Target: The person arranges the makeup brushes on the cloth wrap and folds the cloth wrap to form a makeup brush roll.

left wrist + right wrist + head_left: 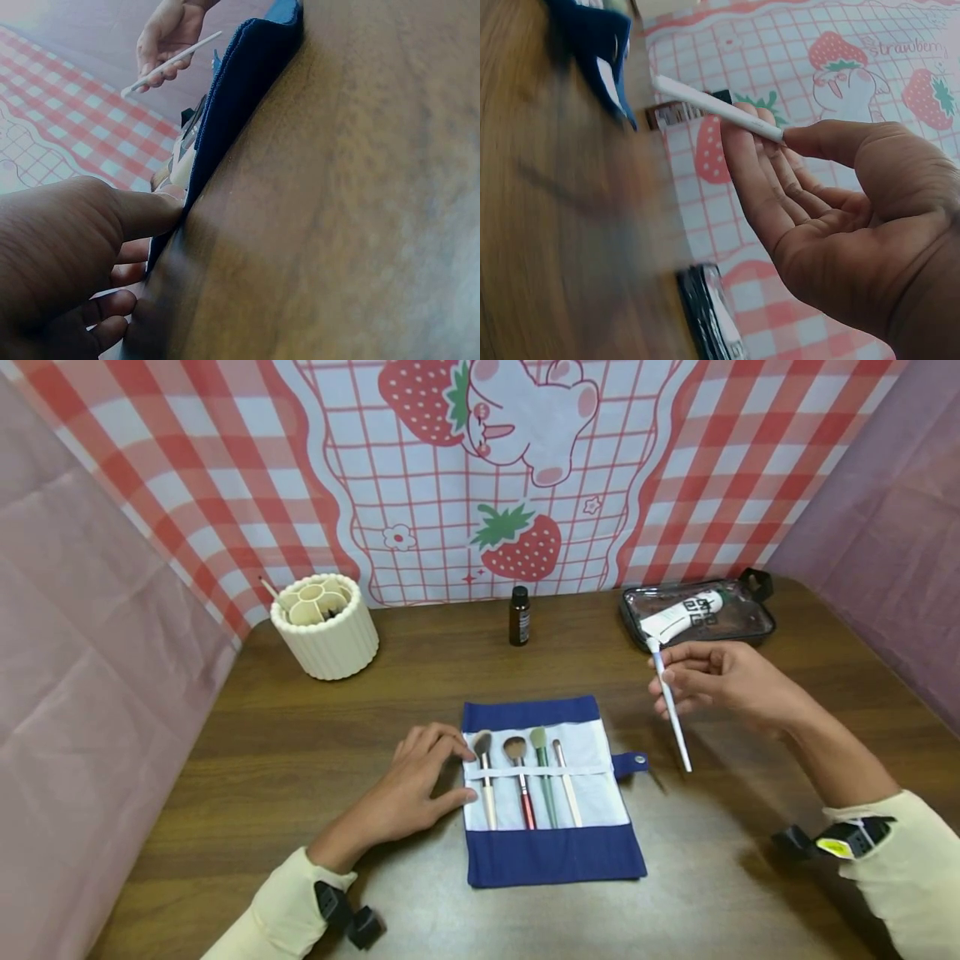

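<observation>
My right hand (712, 681) pinches a slim white makeup brush (675, 720) between thumb and fingers, raised above the table to the right of the brush roll. The brush's pale head points away from me, over the near edge of the clear pouch. A navy and white cloth brush roll (555, 857) lies unfolded on the table, with several makeup brushes (527, 797) tucked under its elastic strap. At the roll's left edge rests my left hand (420, 781), thumb and index fingertip on the cloth and the fingers relaxed. In the left wrist view the left thumb (154, 214) touches that edge.
A cream ribbed holder (327, 643) with dividers stands at the back left. A small dark bottle (519, 618) is at the back centre. At the back right, a white tube (682, 618) lies on a clear black-edged pouch (735, 620). A strawberry-print cloth hangs behind the table.
</observation>
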The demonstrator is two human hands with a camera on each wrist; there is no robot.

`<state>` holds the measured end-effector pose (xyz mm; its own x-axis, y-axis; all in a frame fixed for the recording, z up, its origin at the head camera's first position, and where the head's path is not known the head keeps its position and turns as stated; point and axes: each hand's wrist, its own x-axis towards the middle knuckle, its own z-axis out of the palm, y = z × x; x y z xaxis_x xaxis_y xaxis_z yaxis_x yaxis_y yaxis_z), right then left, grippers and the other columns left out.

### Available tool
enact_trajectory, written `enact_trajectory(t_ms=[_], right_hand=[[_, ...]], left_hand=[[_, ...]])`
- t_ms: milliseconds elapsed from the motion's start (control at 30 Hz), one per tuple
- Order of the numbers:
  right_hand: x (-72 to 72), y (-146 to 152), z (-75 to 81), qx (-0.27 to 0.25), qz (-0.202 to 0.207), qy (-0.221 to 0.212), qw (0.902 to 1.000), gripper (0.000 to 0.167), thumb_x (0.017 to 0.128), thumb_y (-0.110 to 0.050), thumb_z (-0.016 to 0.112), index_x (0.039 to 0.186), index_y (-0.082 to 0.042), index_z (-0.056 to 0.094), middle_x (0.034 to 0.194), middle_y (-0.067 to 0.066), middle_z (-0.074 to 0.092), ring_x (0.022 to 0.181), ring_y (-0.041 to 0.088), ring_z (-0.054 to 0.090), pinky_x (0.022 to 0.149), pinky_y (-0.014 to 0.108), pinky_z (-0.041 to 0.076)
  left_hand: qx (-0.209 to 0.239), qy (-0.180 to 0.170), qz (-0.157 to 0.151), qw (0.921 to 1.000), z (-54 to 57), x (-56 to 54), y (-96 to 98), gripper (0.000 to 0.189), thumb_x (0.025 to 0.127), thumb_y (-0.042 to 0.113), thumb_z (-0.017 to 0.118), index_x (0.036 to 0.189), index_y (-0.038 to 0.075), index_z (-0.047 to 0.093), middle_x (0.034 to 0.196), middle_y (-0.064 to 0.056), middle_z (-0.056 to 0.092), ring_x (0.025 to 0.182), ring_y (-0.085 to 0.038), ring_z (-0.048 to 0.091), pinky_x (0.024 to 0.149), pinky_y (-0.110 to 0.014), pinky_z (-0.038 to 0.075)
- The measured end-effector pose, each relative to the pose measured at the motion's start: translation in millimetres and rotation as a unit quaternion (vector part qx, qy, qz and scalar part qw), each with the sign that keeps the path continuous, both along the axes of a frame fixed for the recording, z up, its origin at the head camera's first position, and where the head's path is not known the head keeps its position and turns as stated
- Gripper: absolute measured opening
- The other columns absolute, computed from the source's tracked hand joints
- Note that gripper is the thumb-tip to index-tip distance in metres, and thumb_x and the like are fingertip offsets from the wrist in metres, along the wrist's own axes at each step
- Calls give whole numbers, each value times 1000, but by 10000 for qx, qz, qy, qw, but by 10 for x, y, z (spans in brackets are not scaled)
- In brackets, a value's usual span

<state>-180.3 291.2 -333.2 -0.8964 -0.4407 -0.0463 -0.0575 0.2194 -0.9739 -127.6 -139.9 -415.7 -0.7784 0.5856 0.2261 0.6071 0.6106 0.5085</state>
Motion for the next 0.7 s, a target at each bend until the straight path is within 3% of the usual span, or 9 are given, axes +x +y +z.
enact_trajectory(t_ms=[300,700], right_hand=[[-80,-270,-40,-413,21,-129,9991,34,103,-14,58,127,8,49,110,25,68,96,47,67,83,53,54],[-240,-586,-203,-789,-32,-206,9967,31,102,-11,60,123,8,50,112,35,64,92,40,71,82,53,54]], left_hand=[[29,49,-20,10000,-16,-2,-8,41,87,35,79,116,14,59,132,-5,49,120,-24,39,102,-48,29],[17,21,-9,10000,-26,-1,-10,41,87,35,79,117,15,59,132,-4,49,120,-23,39,102,-47,29]])
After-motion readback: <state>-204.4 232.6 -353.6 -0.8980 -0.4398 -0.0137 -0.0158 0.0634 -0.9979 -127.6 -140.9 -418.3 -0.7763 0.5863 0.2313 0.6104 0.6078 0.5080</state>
